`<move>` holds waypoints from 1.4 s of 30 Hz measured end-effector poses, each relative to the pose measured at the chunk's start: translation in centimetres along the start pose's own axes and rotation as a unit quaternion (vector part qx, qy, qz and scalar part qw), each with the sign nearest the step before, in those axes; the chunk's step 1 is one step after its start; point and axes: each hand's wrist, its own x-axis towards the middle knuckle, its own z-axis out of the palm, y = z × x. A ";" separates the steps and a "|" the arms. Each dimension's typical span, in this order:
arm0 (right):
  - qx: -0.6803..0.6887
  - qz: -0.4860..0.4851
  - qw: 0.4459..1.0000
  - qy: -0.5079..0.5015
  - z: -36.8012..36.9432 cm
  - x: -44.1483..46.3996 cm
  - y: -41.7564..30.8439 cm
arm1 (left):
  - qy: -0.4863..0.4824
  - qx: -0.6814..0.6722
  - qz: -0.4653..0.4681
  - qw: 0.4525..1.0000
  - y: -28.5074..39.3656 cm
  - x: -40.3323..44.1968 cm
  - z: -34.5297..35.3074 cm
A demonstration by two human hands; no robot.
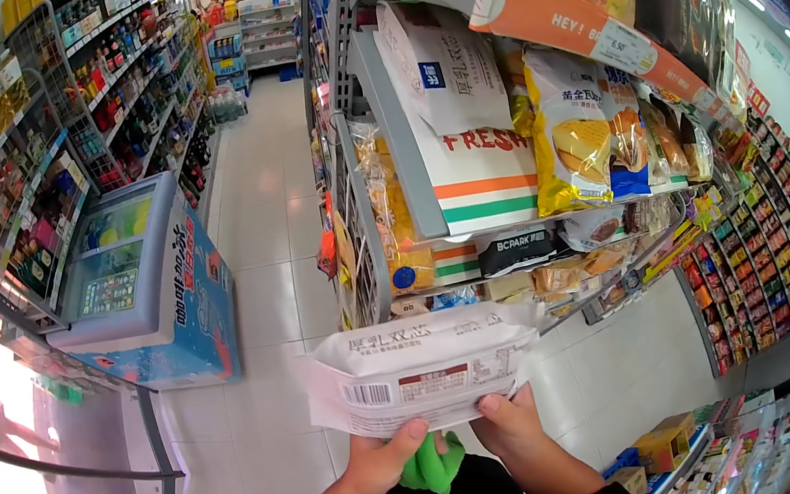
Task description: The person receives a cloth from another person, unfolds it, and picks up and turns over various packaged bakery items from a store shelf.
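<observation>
A long white bread package (422,369) with a barcode and printed labels is held up in front of my body. My left hand (390,460) grips its lower edge with the thumb on the front. A green cloth (433,466) hangs below the package beside my left hand, and seems to be tucked in its fingers. My right hand (508,421) pinches the lower right part of the same package, thumb in front. The fingers behind the package are hidden. Ahead, a similar white package (451,67) stands on the rack, next to a yellow and white snack bag (568,127).
The metal shelf rack (402,155) stands just ahead, with packaged bread on several levels. At the left is a chest freezer (171,268) beside bottle shelves (115,84). A tiled aisle (250,186) runs between them. Snack shelves (757,236) line the right, and cardboard boxes (665,443) sit lower right.
</observation>
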 end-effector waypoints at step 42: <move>0.070 -0.114 0.990 0.047 -18.2 -6.8 -14.5 | -0.013 0.098 -0.060 0.993 -14.9 5.8 16.7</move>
